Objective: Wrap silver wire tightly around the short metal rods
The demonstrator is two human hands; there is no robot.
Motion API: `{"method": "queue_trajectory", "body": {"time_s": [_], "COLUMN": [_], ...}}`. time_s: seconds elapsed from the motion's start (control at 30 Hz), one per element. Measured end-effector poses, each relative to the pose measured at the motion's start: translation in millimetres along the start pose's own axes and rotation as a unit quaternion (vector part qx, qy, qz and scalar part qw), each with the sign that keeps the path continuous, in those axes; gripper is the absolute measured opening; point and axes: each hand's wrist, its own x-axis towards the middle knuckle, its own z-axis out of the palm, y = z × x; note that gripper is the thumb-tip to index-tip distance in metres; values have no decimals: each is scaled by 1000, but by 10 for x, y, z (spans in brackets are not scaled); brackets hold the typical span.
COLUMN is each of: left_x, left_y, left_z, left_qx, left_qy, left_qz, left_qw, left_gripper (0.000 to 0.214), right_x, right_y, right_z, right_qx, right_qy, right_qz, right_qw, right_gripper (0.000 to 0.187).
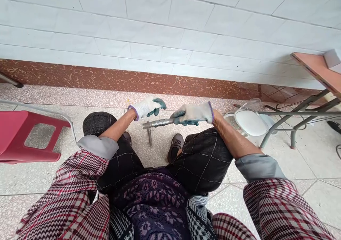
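Observation:
My right hand [191, 113], in a white knit glove with dark green palm coating, is closed round one end of a grey metal pipe [146, 125]. Silvery wire [161, 123] is wound along the pipe's length between its bare left end and my fingers. My left hand [152, 107], gloved the same way, hovers just above the pipe's left end, apart from it; its fingers are loosely bent with nothing visible in them. Below the pipe's left end a short metal rod [150, 137] points toward me. Whether the rod is joined to the pipe, I cannot tell.
A red plastic stool [16, 133] stands at left. On the right are a folding table [317, 64] with metal legs and a white round-seated chair [252, 123]. A tiled wall [149, 30] rises ahead. My shoes rest on the speckled tile floor [231, 204].

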Motion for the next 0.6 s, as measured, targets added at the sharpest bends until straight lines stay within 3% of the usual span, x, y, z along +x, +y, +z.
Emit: {"method": "queue_trajectory", "body": {"time_s": [0.07, 0.17, 0.23, 0.4, 0.5, 0.6], "left_x": [-19, -4, 15, 18, 6, 19], "left_y": [-27, -35, -10, 66, 50, 16], "left_z": [3, 62, 127, 278, 313, 301], "left_qx": [19, 37, 34, -24, -45, -49], "left_qy": [-6, -8, -6, -11, -7, -2], "left_qz": [-14, -23, -19, 16, 32, 21], "left_qw": [1000, 999, 999, 1000, 998, 999], "left_gripper": [37, 20, 15, 30, 31, 29], "right_x": [113, 240, 269, 198, 158, 128], "right_y": [67, 138, 143, 95, 137, 195], "right_z": [58, -7, -135, -437, -517, -539], "right_qx": [-105, -175, -192, -287, -253, -74], "right_qy": [82, 169, 204, 304, 372, 421], "right_qz": [40, 78, 95, 125, 108, 60], "right_qw": [990, 967, 955, 900, 886, 902], "right_gripper": [30, 21, 24, 34, 32, 38]}}
